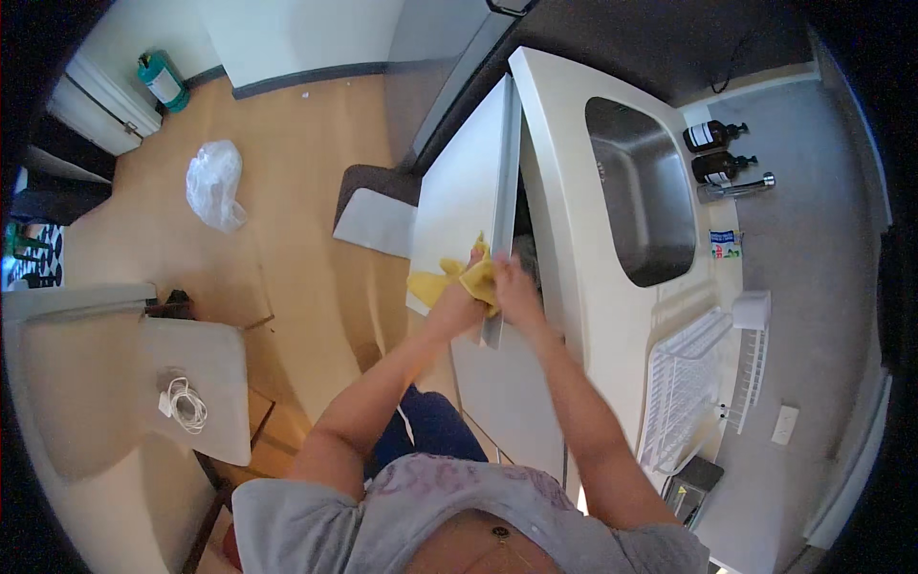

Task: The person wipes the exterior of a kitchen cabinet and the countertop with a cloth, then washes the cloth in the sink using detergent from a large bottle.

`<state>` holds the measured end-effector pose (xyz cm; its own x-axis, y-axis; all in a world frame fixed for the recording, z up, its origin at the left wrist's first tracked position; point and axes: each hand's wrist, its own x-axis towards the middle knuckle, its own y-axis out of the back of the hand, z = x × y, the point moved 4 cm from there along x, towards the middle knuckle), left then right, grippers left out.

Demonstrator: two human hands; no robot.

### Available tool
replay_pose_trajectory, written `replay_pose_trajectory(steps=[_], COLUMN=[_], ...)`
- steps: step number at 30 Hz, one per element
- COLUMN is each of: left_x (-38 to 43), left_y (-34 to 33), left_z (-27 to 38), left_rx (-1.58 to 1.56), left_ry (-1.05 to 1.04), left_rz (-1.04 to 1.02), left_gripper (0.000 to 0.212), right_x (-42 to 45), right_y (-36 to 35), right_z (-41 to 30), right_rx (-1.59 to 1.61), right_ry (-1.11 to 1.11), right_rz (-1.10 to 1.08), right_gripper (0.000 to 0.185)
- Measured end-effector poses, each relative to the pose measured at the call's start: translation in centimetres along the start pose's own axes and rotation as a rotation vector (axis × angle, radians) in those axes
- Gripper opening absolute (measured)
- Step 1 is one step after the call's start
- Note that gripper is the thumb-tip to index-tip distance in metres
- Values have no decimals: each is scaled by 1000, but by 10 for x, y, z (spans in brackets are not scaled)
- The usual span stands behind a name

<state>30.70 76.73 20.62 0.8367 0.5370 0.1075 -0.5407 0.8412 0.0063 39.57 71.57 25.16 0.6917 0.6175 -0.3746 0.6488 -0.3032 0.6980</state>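
Observation:
My left hand (459, 310) is closed around a bunched yellow cloth (432, 285) at the outer face of a white cabinet door (459, 172). Part of the cloth hangs over that face, and its folds hide some of my fingers. My right hand (518, 290) is at the grey edge strip (507, 179) of the door, with bent fingers right beside the cloth. Blur hides whether those fingers grip the cloth or the edge. The door stands ajar from the white sink counter (563, 215), with a dark gap behind it.
A steel sink (642, 194) is set into the counter, with dark pump bottles (706, 136) behind it. Nearer me stands a white dish rack (681, 391). A plastic bag (215, 185) lies on the wooden floor. To the left, a table (215, 351) holds a coiled white cable (186, 407).

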Motion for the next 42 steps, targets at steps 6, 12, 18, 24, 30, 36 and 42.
replay_pose_trajectory(steps=[6,12,18,24,30,36,42], left_x=[104,274,316,307,209,25,-60], left_y=[122,95,65,78,84,91,119], left_z=[-81,6,-41,-28,-18,-19,-37], left_rx=[-106,-879,775,685,689,551,432], left_ry=[51,-43,15,-53,-44,65,226], left_rz=[303,522,582,192,-141,-427,-1139], left_gripper=[23,23,30,27,28,37,36], right_x=[-1,1,-1,-5,-9,-12,-22], right_y=[-23,-20,-24,-44,-72,-92,-79], right_z=[12,19,17,-1,-7,-28,-18], right_rx=[-12,-6,56,86,273,947,1042], right_ry=[167,74,-15,-142,-81,-96,-69], right_rz=[-38,-25,31,15,158,39,32], right_gripper=[48,45,47,49,60,83,93])
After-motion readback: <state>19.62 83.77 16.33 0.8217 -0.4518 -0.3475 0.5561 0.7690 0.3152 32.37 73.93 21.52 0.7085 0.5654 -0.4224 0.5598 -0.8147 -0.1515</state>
